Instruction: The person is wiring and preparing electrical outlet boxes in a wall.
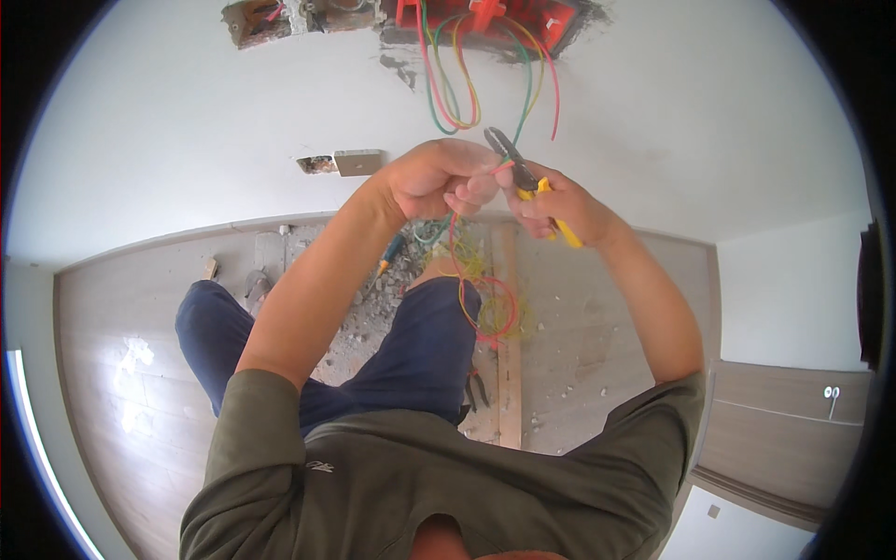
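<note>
My left hand (446, 179) pinches the ends of thin coloured wires (504, 166), red and green among them, in front of the white wall. Lengths of red, green and yellow wire hang below it in loose loops. Close on its right, my right hand (551, 205) grips black-jawed pliers with yellow handles (571, 233), their jaws angled up beside the wire ends; whether they bite on a wire I cannot tell. Above both hands, an orange-red wall box (481, 14) set in a broken recess has more looped wires (467, 93) hanging out of it.
A rough hole (257, 28) is left of the box; a beige switch plate (357, 162) hangs beside a smaller cut-out. Rubble (373, 303), a screwdriver (387, 254) and dark pliers (474, 387) lie on the floor around my legs. A wooden cabinet (779, 420) is at right.
</note>
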The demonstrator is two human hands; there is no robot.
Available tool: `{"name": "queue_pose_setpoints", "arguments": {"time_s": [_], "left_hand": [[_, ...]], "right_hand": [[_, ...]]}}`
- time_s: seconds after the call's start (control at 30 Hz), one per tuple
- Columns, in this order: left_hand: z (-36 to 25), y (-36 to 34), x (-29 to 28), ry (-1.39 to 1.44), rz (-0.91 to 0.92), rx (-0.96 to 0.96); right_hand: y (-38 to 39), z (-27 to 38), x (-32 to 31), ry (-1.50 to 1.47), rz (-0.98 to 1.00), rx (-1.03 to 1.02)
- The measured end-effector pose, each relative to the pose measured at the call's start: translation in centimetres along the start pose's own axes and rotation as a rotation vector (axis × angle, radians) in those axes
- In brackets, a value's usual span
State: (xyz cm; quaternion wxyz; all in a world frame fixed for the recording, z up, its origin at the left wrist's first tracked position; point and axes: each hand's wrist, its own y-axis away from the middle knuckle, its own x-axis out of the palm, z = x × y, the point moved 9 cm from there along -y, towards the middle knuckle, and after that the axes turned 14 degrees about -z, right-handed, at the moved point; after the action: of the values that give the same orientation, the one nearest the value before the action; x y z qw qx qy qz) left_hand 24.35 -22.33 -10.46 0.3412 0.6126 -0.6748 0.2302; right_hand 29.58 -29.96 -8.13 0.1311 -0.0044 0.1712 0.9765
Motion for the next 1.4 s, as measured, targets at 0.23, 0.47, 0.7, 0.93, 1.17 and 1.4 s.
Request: {"name": "queue_pose_setpoints", "arguments": {"time_s": [0.23,0.47,0.7,0.93,1.17,1.4], "left_hand": [[0.2,-0.2,-0.5,-0.012,-0.027,-0.006],[0.2,-0.2,-0.5,-0.011,-0.003,0.030],[0.2,0.1,-0.5,0.008,-0.012,0.050],[0.3,0.1,-0.5,0.015,0.021,0.046],[0.3,0.4,-0.2,0.026,0.039,0.063],[0.3,0.4,-0.7,0.037,0.004,0.031]], "right_hand": [[0.2,0.9,0.0,0.086,0.015,-0.010],[0.0,1.2,0.2,0.134,0.052,-0.021],[0.1,1.1,0.4,0.130,0.036,0.019],[0.3,1.6,0.5,0.163,0.064,0.017],[0.3,1.5,0.5,0.161,0.061,0.021],[0.3,1.7,0.8,0.153,0.033,0.023]]}}
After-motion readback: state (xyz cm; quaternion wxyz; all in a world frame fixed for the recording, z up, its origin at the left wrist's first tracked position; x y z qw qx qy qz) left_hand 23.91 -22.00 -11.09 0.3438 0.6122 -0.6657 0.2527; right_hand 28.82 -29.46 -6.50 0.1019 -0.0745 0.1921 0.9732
